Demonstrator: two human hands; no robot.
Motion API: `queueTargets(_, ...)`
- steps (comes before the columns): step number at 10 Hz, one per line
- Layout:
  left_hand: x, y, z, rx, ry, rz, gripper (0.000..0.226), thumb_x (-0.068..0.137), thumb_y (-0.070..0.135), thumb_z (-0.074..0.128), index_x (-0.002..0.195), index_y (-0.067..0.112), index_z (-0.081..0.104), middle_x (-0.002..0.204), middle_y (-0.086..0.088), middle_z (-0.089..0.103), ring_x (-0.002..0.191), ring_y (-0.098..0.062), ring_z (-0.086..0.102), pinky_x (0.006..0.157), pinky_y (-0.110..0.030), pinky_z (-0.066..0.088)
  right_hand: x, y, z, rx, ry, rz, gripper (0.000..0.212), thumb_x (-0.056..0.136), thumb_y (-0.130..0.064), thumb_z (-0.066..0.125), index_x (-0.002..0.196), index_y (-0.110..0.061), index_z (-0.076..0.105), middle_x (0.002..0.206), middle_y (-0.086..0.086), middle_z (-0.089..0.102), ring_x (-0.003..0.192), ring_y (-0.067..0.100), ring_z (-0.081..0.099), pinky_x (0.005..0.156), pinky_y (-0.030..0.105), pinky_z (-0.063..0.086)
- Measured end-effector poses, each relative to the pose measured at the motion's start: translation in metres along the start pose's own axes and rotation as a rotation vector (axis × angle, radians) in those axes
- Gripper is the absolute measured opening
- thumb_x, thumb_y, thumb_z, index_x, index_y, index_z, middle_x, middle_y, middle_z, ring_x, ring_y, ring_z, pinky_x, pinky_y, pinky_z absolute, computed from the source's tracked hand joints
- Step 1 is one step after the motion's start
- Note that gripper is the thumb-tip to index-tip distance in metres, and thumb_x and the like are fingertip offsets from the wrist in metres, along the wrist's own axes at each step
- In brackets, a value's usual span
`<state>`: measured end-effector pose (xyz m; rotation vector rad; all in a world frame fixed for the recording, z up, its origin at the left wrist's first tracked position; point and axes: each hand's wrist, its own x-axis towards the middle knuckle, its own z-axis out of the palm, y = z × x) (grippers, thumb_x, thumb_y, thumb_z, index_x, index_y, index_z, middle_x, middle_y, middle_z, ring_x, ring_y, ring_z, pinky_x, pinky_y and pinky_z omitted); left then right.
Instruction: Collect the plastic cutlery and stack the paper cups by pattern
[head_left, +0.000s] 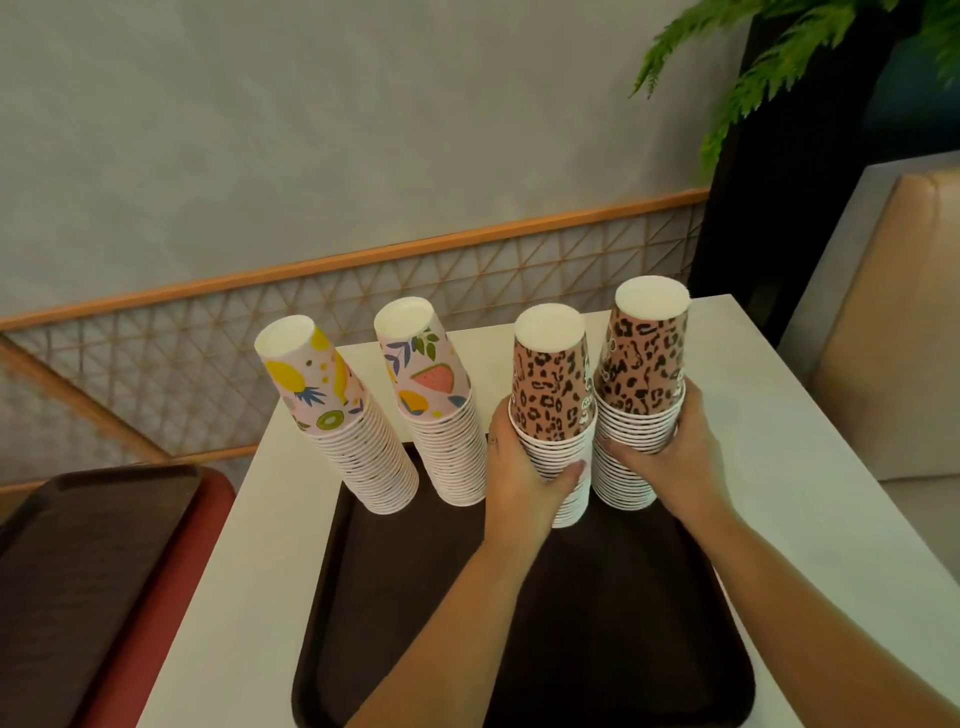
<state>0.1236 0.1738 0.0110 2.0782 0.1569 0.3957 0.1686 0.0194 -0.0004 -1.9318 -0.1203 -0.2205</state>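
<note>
A dark brown tray lies on the near part of the white table. Two forearms reach across it from the near right. The left hand grips the left leopard-print stack, fingers and thumb curled round its rims. The right hand grips the right leopard-print stack in the same way. Both stacks stand inverted at the tray's far edge, just beside each other. Left of them two fruit-print stacks stand inverted and lean left, untouched. A second brown tray lies at the far left, off the table. Beyond the table runs a lattice panel. Green fronds hang at the far right.
</note>
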Motion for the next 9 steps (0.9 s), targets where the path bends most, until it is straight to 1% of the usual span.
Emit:
queueTargets(1,0.014,-0.001,0.005,0.003,0.030,-0.004,0.086,0.066,0.015,0.083,0.137,0.012,0.034,0.135,-0.001,0.047,0.128,-0.014,0.044,0.107,-0.024,0.035,0.013,0.003,0.000,-0.008,-0.027,-0.002,0.095,0.060,-0.032,0.085,0.137,-0.026,0.029,0.131,-0.004,0.052,0.112,0.011,0.050,0.087,0.028,0.043)
queueTargets(2,0.023,-0.004,0.008,0.006,0.046,0.002,0.086,0.066,0.014,0.083,0.136,0.012,0.034,0.135,-0.002,0.048,0.128,-0.014,0.043,0.106,-0.022,0.033,0.020,0.003,-0.001,-0.015,-0.046,-0.006,0.096,0.060,-0.029,0.085,0.137,-0.025,0.029,0.132,-0.004,0.051,0.109,0.007,0.048,0.088,0.027,0.041)
queueTargets(3,0.033,-0.006,0.012,0.023,0.070,-0.002,0.087,0.065,0.014,0.084,0.137,0.011,0.035,0.136,-0.003,0.047,0.129,-0.016,0.043,0.107,-0.024,0.034,0.026,0.005,-0.001,-0.013,-0.069,-0.008,0.096,0.061,-0.026,0.085,0.138,-0.024,0.028,0.133,-0.005,0.050,0.109,0.005,0.045,0.088,0.026,0.040)
queueTargets(4,0.037,-0.006,0.014,0.038,0.073,-0.006,0.088,0.064,0.016,0.084,0.137,0.012,0.034,0.137,-0.002,0.046,0.130,-0.016,0.043,0.109,-0.029,0.035,0.028,0.007,-0.001,-0.016,-0.071,-0.004,0.096,0.061,-0.025,0.085,0.138,-0.024,0.028,0.133,-0.005,0.050,0.111,0.007,0.047,0.088,0.027,0.040)
queueTargets(5,0.036,-0.008,0.015,0.039,0.065,0.002,0.088,0.064,0.015,0.084,0.137,0.013,0.034,0.136,-0.002,0.047,0.129,-0.015,0.043,0.108,-0.024,0.034,0.029,0.011,-0.002,-0.031,-0.069,-0.010,0.095,0.062,-0.027,0.084,0.138,-0.023,0.028,0.134,-0.004,0.050,0.117,0.014,0.049,0.088,0.027,0.040)
queueTargets(6,0.034,-0.010,0.015,0.034,0.060,-0.011,0.089,0.066,0.016,0.083,0.138,0.013,0.033,0.138,-0.002,0.046,0.130,-0.014,0.042,0.108,-0.024,0.033,0.029,0.012,0.000,-0.042,-0.065,-0.005,0.095,0.062,-0.028,0.084,0.139,-0.023,0.027,0.135,-0.002,0.049,0.121,0.018,0.049,0.090,0.027,0.041)
queueTargets(7,0.033,-0.012,0.014,0.042,0.046,-0.007,0.089,0.067,0.018,0.083,0.139,0.011,0.032,0.139,-0.003,0.044,0.131,-0.015,0.040,0.111,-0.027,0.032,0.028,0.012,0.000,-0.045,-0.074,-0.009,0.095,0.063,-0.028,0.083,0.139,-0.023,0.027,0.136,-0.002,0.049,0.121,0.019,0.050,0.090,0.028,0.041)
queueTargets(8,0.027,-0.019,0.011,0.060,0.005,-0.087,0.092,0.068,0.024,0.083,0.141,0.010,0.029,0.142,-0.005,0.041,0.134,-0.019,0.038,0.112,-0.038,0.034,0.023,0.011,-0.002,-0.054,-0.086,-0.002,0.097,0.065,-0.025,0.082,0.142,-0.022,0.023,0.142,-0.001,0.044,0.127,0.020,0.045,0.092,0.028,0.038)
queueTargets(9,0.014,-0.016,0.008,0.052,-0.082,-0.177,0.095,0.075,0.027,0.078,0.146,0.007,0.019,0.149,-0.009,0.031,0.138,-0.023,0.033,0.114,-0.039,0.032,0.016,0.010,-0.003,-0.064,-0.104,0.032,0.100,0.067,-0.025,0.081,0.145,-0.022,0.018,0.148,0.000,0.036,0.132,0.023,0.040,0.096,0.032,0.038)
